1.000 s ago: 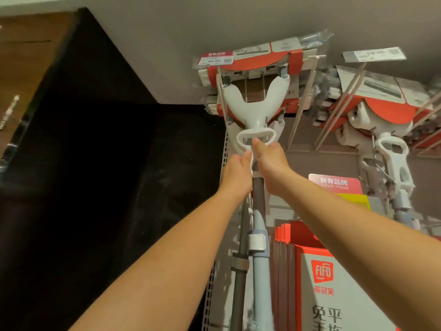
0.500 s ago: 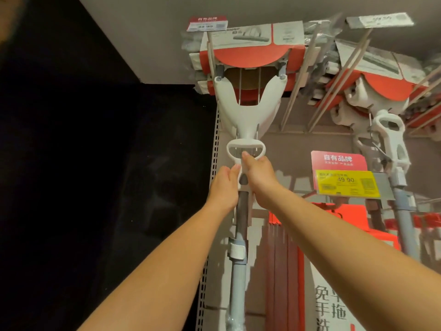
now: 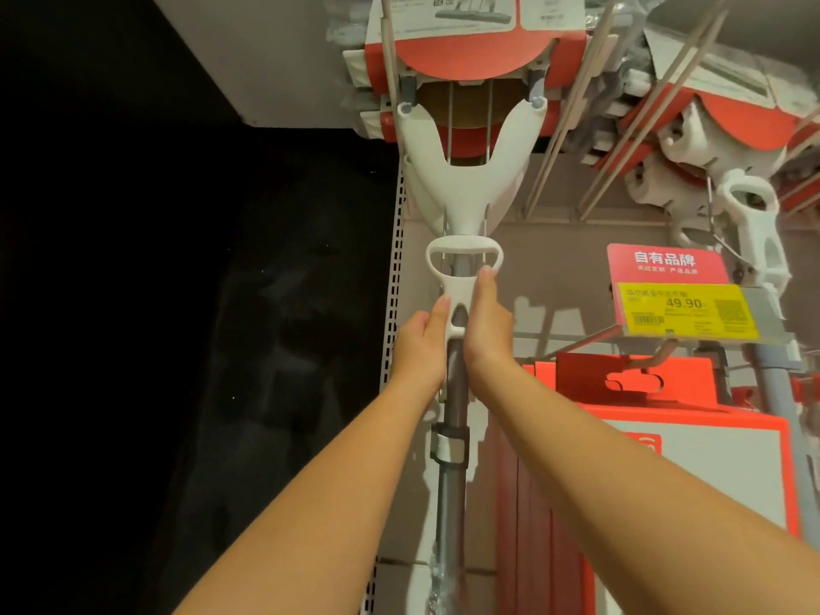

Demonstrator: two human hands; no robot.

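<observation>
1. Clasping from either side: left hand point(image 3: 419, 348) and right hand point(image 3: 488, 330) close on the white plastic sliding grip point(image 3: 461, 284). One digit of each hand lies up the grip's flank, and the rest curl round the back, mostly hidden. The tip of the right hand's raised digit touches the grip's oval loop.
2. Two hands likely because the load is long and top-heavy. A hand on each side should stop it swinging.
3. Grip rides on the grey metal mop pole point(image 3: 455, 392), which hangs straight down between the forearms, past a grey-and-white clamp collar point(image 3: 450, 446).
4. Above the grip, a white Y-shaped plastic yoke point(image 3: 466, 188) spreads to the flat head, wrapped in a red-and-white cardboard sleeve point(image 3: 461, 51). Mop sits head-up, high on the shop rack. Cannot tell whether it is on its hook or lifted free.
5. Thin metal display prongs point(image 3: 572, 104) angle out on the right. Head-up hanging probably keeps the labels facing shoppers.
6. Perforated grey shelving upright point(image 3: 396, 281) stands just left of the pole, with darkness beyond.
7. Well right: a second white-handled mop point(image 3: 754, 224), a yellow price tag point(image 3: 685, 310) and orange-red cardboard boxes point(image 3: 692, 432) below.
</observation>
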